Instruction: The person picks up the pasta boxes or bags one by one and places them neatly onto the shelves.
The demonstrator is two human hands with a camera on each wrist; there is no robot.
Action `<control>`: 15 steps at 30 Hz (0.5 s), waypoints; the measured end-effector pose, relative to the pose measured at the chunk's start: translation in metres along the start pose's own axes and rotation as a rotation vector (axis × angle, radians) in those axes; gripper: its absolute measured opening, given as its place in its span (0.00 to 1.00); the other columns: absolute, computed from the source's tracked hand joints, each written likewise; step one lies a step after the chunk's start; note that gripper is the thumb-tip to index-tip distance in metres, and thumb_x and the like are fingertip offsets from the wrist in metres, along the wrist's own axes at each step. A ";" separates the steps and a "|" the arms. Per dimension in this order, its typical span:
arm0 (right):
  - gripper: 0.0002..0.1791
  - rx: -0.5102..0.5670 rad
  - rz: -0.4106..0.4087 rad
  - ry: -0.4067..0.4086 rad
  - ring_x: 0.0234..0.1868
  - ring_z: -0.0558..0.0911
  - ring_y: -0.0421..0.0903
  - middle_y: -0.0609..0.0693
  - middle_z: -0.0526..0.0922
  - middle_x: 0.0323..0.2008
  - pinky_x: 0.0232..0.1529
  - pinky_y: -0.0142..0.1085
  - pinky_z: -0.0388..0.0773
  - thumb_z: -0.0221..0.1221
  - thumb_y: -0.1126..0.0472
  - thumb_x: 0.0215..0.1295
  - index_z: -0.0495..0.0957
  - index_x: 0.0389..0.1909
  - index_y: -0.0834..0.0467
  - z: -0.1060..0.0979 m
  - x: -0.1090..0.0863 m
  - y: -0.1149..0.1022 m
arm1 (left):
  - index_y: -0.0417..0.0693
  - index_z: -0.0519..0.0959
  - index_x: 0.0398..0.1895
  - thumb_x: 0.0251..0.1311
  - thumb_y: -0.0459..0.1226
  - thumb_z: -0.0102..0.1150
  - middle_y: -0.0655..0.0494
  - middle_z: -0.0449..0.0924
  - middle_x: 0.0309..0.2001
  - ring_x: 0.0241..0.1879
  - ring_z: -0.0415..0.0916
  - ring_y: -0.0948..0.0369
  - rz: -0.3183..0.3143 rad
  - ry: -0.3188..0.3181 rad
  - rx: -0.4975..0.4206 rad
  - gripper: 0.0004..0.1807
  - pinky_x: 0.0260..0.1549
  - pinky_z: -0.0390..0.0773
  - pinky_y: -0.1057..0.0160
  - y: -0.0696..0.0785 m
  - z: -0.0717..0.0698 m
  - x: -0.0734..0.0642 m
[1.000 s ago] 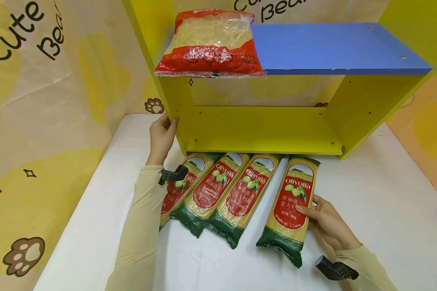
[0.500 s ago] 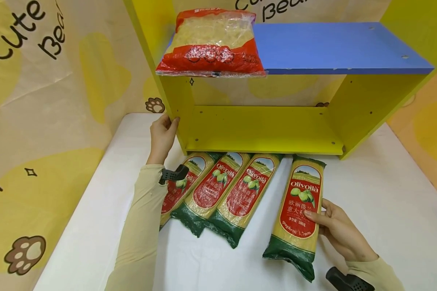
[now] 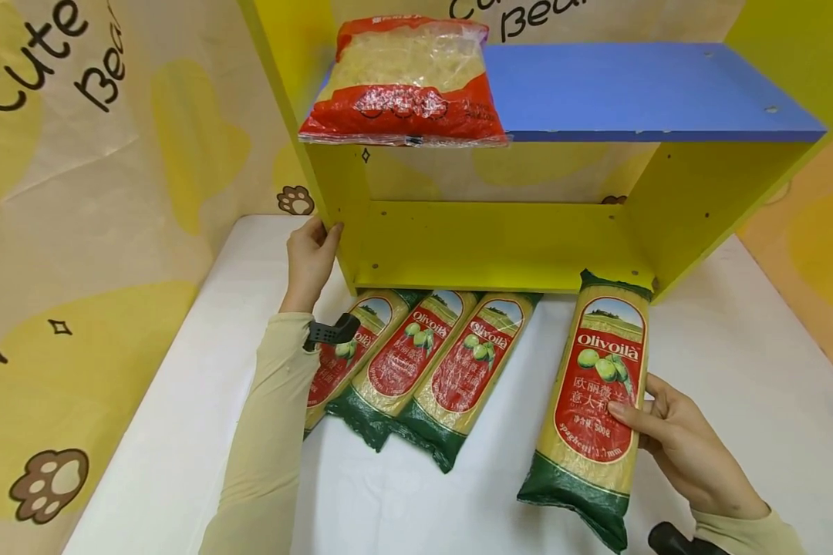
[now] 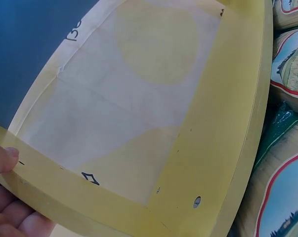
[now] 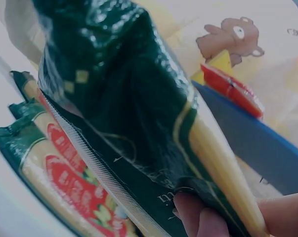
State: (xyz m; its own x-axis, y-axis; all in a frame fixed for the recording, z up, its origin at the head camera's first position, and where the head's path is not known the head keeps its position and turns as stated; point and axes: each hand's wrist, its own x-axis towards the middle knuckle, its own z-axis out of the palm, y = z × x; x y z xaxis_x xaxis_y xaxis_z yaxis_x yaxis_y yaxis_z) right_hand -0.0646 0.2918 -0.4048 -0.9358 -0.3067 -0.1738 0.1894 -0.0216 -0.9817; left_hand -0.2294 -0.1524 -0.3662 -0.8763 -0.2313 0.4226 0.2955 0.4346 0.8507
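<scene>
My right hand (image 3: 694, 447) grips a spaghetti packet (image 3: 600, 385) by its right edge, thumb on the red label and the other fingers behind. The packet's top end overlaps the shelf's front edge in the head view. In the right wrist view, its green end (image 5: 109, 89) looms close, with fingertips (image 5: 193, 212) on the back. My left hand (image 3: 310, 258) pinches the left side panel of the yellow shelf unit (image 3: 507, 247), thumb on the inner face, as the left wrist view also shows. Several more spaghetti packets (image 3: 482, 354) lie side by side on the table, left of the held one.
A red bag of pasta (image 3: 406, 85) lies on the left of the blue upper shelf (image 3: 652, 89), its front edge overhanging slightly. The shelf unit stands on a white table (image 3: 416, 509). Patterned cloth walls (image 3: 97, 200) enclose the table's sides and back.
My right hand has moved right with the spaghetti packet, whose top end has risen from below the shelf's front edge to overlap it. The left hand has kept its place on the panel.
</scene>
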 end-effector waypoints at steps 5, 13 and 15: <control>0.19 0.009 -0.061 -0.023 0.39 0.84 0.46 0.52 0.85 0.42 0.39 0.37 0.79 0.46 0.70 0.71 0.55 0.58 0.59 -0.002 -0.002 -0.009 | 0.31 0.77 0.50 0.65 0.33 0.53 0.38 0.81 0.45 0.43 0.80 0.50 -0.002 0.000 -0.008 0.15 0.42 0.78 0.62 0.000 0.000 0.001; 0.22 0.002 -0.100 -0.068 0.42 0.84 0.49 0.55 0.84 0.45 0.41 0.36 0.79 0.45 0.73 0.70 0.55 0.60 0.57 -0.004 -0.006 -0.026 | 0.32 0.78 0.49 0.65 0.33 0.54 0.38 0.81 0.44 0.42 0.81 0.51 0.012 0.003 0.009 0.14 0.40 0.77 0.64 0.001 0.000 -0.001; 0.23 -0.006 -0.104 -0.076 0.43 0.83 0.50 0.56 0.83 0.46 0.43 0.36 0.78 0.45 0.73 0.70 0.54 0.62 0.57 -0.005 -0.008 -0.031 | 0.31 0.78 0.49 0.65 0.33 0.53 0.38 0.81 0.44 0.41 0.81 0.51 0.017 0.004 0.008 0.14 0.39 0.77 0.65 0.001 0.000 -0.001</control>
State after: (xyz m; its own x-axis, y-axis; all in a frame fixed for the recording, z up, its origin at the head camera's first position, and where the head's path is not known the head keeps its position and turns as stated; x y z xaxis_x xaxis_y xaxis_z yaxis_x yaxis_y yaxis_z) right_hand -0.0649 0.2991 -0.3731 -0.9250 -0.3745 -0.0645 0.0902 -0.0515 -0.9946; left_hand -0.2281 -0.1521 -0.3656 -0.8695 -0.2278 0.4383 0.3071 0.4458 0.8408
